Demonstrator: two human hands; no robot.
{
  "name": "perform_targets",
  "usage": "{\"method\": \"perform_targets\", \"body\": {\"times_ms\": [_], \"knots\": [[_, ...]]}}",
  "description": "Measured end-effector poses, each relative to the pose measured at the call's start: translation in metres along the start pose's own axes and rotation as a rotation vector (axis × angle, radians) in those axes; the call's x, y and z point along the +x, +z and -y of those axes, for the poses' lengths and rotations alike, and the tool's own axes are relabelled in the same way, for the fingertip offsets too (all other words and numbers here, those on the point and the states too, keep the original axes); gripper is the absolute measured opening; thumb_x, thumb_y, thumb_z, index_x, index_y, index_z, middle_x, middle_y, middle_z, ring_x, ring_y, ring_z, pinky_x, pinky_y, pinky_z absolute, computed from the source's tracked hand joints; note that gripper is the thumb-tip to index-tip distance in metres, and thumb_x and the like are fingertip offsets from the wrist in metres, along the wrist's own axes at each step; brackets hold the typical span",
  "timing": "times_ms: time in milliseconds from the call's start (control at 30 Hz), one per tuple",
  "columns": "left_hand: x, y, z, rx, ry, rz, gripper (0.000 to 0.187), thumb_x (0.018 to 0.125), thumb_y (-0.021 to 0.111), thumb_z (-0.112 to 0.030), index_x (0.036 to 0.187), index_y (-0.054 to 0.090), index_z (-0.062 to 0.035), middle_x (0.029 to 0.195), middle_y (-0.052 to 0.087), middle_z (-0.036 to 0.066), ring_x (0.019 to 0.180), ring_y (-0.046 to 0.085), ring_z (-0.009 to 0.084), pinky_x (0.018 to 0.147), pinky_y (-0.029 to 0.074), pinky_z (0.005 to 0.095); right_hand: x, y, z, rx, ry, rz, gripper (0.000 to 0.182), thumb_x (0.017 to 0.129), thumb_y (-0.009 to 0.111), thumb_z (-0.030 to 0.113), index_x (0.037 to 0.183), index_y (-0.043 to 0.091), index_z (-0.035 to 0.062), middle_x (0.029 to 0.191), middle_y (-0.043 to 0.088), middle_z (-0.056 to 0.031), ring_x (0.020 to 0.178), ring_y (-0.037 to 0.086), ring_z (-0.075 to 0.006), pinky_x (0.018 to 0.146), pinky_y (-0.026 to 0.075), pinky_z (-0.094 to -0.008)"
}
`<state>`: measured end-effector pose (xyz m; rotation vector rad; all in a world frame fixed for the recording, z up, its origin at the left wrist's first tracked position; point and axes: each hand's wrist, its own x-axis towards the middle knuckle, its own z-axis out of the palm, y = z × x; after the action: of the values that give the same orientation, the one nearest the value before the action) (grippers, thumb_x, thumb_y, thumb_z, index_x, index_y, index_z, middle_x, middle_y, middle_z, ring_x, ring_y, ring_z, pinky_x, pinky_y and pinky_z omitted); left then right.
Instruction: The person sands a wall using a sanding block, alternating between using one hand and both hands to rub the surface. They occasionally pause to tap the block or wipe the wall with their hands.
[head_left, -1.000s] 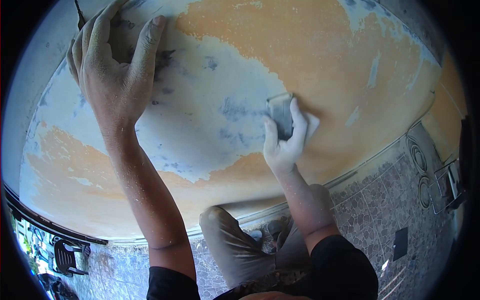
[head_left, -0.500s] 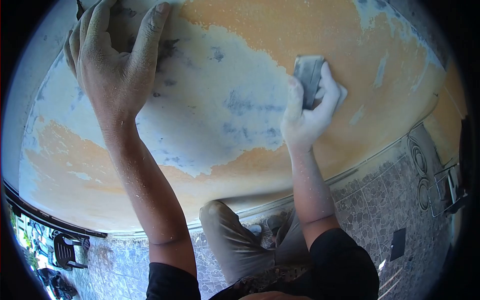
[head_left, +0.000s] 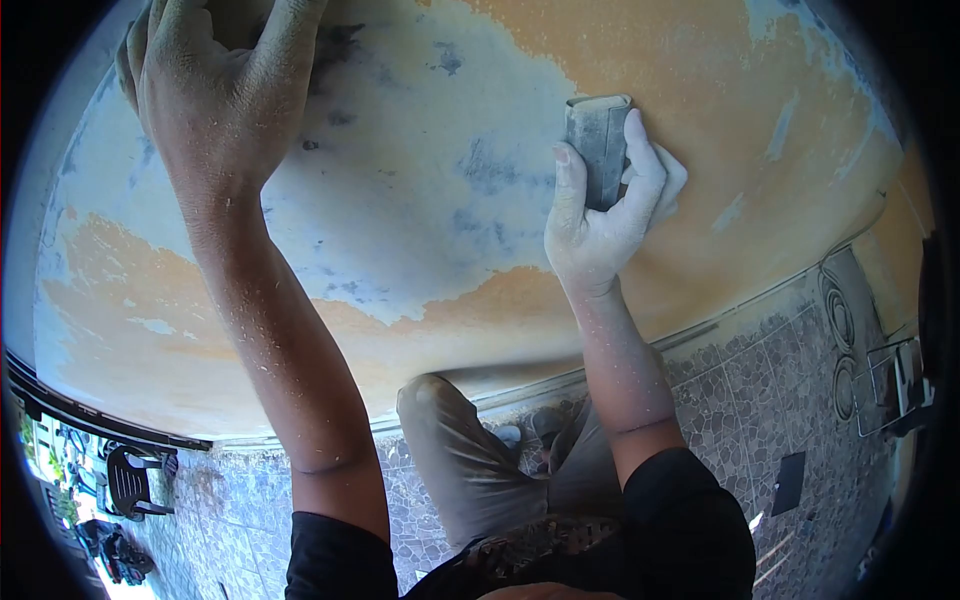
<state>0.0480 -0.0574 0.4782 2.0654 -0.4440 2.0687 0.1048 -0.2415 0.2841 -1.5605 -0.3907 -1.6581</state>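
Note:
My right hand [head_left: 608,205], coated in pale dust, grips a grey sanding block [head_left: 598,145] with the thumb on its left side and the fingers on its right. The block lies against a wall [head_left: 500,300] with patches of orange paint and whitish filler, near the border between the two colours. At the upper left my left hand [head_left: 220,90], also dusty, rests on the wall with thumb and fingers spread apart. Its fingertips are cut off by the top edge of the view.
Below the wall is a stone-patterned floor [head_left: 740,400], with my bent knee [head_left: 435,400] close to the wall. A dark chair [head_left: 132,482] stands at the lower left. Coiled hose [head_left: 838,310] and a metal frame [head_left: 893,385] are at the right. A dark rectangle [head_left: 789,484] lies on the floor.
The sanding block and my right hand have shifted slightly left over the wall, and the block's tilt differs a little. My left hand appears higher and further left in the view.

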Motion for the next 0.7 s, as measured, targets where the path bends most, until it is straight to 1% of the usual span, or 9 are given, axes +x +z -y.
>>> {"method": "perform_targets", "body": {"times_ms": [67,133,200,300,367,433,533,667,700], "knots": [[0.0,-0.002,0.001,-0.105,-0.068,0.006,0.049,0.09,0.077,-0.032,0.126,0.065,-0.0002,0.119,0.064,0.016,0.119,0.055,0.0332,0.106,0.043,0.0434,-0.035,-0.001,-0.003,-0.122,-0.106,0.019,0.063,0.087,0.084,0.034,0.138,0.059,0.0076,0.115,0.05,-0.0081,0.105,0.047,-0.0228,0.091,0.03,-0.04],[0.001,0.004,0.027,0.164,0.072,0.017,0.05,0.089,0.077,-0.032,0.126,0.065,-0.0005,0.118,0.065,0.016,0.119,0.056,0.0331,0.105,0.044,0.0431,-0.14,-0.018,-0.021,-0.091,-0.079,0.126,0.064,0.084,0.086,0.036,0.135,0.059,0.0093,0.118,0.048,-0.0073,0.106,0.046,-0.0241,0.091,0.03,-0.0421],[-0.001,0.007,0.029,0.169,0.085,-0.005,0.05,0.089,0.077,-0.032,0.127,0.065,-0.0007,0.118,0.065,0.016,0.118,0.056,0.0331,0.105,0.044,0.0429,-0.235,-0.047,-0.047,-0.03,-0.154,0.313,0.059,0.083,0.088,0.031,0.13,0.059,0.0129,0.12,0.048,-0.0077,0.103,0.045,-0.0238,0.091,0.03,-0.0439],[0.003,0.01,0.031,0.156,0.117,-0.047,0.05,0.089,0.077,-0.032,0.126,0.065,-0.0009,0.118,0.065,0.016,0.118,0.056,0.033,0.105,0.044,0.0427,-0.211,-0.052,-0.027,-0.09,-0.061,0.356,0.06,0.083,0.088,0.027,0.133,0.058,0.0113,0.12,0.049,-0.0085,0.104,0.046,-0.0233,0.091,0.031,-0.043],[-0.002,0.011,0.032,0.137,0.112,-0.034,0.049,0.089,0.077,-0.032,0.126,0.065,-0.001,0.118,0.065,0.015,0.118,0.056,0.033,0.105,0.044,0.0427,-0.125,-0.028,-0.002,-0.037,-0.015,0.249,0.07,0.086,0.084,0.015,0.143,0.045,-0.0004,0.124,0.043,-0.013,0.11,0.045,-0.0239,0.093,0.039,-0.0379],[-0.001,0.013,0.034,0.086,0.103,-0.053,0.049,0.089,0.077,-0.031,0.126,0.065,-0.0009,0.119,0.065,0.015,0.118,0.056,0.033,0.105,0.044,0.0429,-0.051,-0.004,0.008,0.124,0.062,0.125,0.071,0.087,0.084,0.014,0.144,0.045,-0.0038,0.125,0.044,-0.0135,0.109,0.046,-0.0239,0.093,0.04,-0.0372],[-0.002,0.01,0.023,0.149,0.055,-0.03,0.05,0.089,0.077,-0.032,0.126,0.066,-0.0009,0.118,0.066,0.015,0.118,0.056,0.0328,0.105,0.044,0.0432,-0.015,0.014,0.031,0.078,0.144,0.02,0.068,0.087,0.083,0.011,0.143,0.048,-0.0056,0.126,0.044,-0.0143,0.109,0.047,-0.0258,0.092,0.041,-0.0361],[-0.002,0.011,0.028,0.137,0.09,-0.032,0.049,0.089,0.077,-0.032,0.125,0.066,-0.0008,0.117,0.066,0.015,0.118,0.056,0.0325,0.105,0.043,0.0435,-0.157,-0.006,0.011,-0.021,-0.092,0.186,0.072,0.082,0.088,0.019,0.141,0.052,-0.0012,0.123,0.044,-0.0134,0.109,0.044,-0.0266,0.093,0.039,-0.0418],[-0.003,0.014,0.032,0.111,0.091,-0.063,0.049,0.089,0.077,-0.032,0.125,0.066,-0.0007,0.117,0.066,0.015,0.118,0.056,0.0325,0.106,0.043,0.0434,-0.209,-0.017,-0.004,-0.083,-0.144,0.252,0.07,0.079,0.09,0.038,0.135,0.058,0.0127,0.113,0.049,-0.0052,0.102,0.045,-0.0222,0.09,0.032,-0.0423]]}}
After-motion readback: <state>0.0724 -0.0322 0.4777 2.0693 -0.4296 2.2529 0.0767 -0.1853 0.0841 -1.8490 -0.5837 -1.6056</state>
